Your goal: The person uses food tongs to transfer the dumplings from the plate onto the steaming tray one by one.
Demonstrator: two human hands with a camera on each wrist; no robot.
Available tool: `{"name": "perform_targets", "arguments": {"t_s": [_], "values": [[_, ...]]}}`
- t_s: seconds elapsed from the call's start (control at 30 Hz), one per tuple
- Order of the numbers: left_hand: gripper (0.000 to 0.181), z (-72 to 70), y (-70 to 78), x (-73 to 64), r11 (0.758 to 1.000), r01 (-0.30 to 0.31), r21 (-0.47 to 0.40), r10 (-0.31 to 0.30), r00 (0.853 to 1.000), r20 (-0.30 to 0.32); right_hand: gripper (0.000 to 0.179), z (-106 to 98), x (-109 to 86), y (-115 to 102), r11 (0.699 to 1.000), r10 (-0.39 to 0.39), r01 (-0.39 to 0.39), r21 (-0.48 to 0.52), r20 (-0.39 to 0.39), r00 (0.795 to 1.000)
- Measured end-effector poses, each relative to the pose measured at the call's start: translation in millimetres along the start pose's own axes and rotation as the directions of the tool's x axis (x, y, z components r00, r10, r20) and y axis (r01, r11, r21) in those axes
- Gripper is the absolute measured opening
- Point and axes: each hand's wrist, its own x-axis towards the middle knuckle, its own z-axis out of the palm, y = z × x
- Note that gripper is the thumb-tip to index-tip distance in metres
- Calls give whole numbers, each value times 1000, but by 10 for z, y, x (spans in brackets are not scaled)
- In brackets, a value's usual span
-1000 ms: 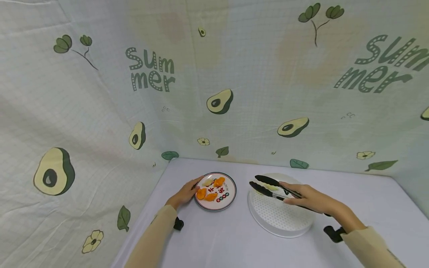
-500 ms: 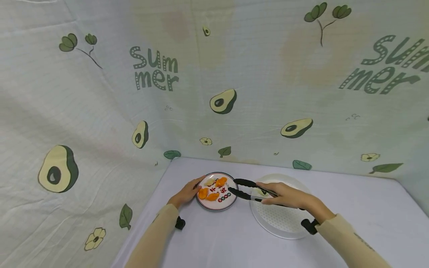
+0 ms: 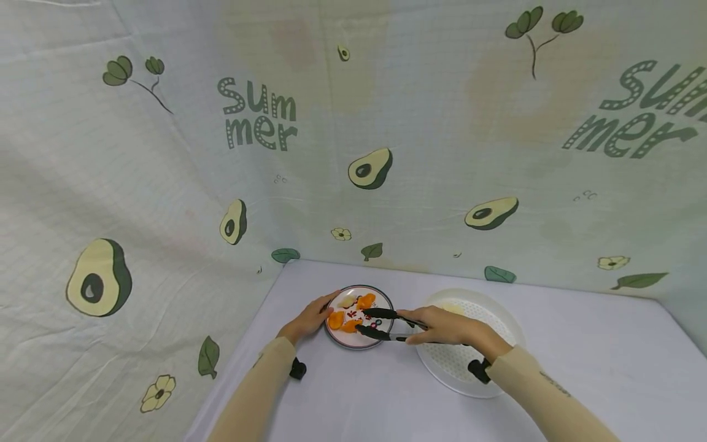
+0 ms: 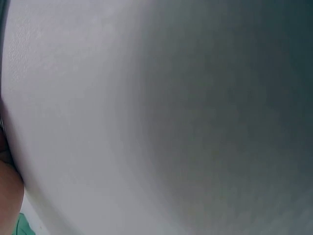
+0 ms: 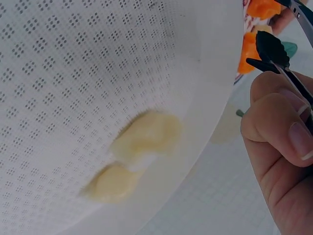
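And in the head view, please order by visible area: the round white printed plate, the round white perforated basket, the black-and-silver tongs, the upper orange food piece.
1. White perforated basket
2. White printed plate
3. Tongs, partly hidden
4. Upper orange food piece

Avocado-print cloth (image 3: pixel 431 135) behind a pale lilac tabletop (image 3: pixel 353 393)

Lower centre, head view: dumplings (image 3: pixel 335 320) on plate (image 3: pixel 350 341), colander (image 3: pixel 450 368) to its right, tongs (image 3: pixel 381 314) across both. Inside colander, two more dumplings (image 5: pixel 149 134).
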Motion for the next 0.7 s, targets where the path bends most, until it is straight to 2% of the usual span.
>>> {"name": "perform_targets", "arguments": {"t_s": [0.23, 0.7], "values": [[51, -13, 4, -5, 1000, -16, 2, 16, 1000, 8, 69, 77, 160, -16, 1000, 13, -13, -8, 34, 999], [51, -19, 2, -15, 1000, -26, 7, 26, 1000, 12, 64, 164, 245, -29, 999, 44, -44, 3, 49, 998]]}}
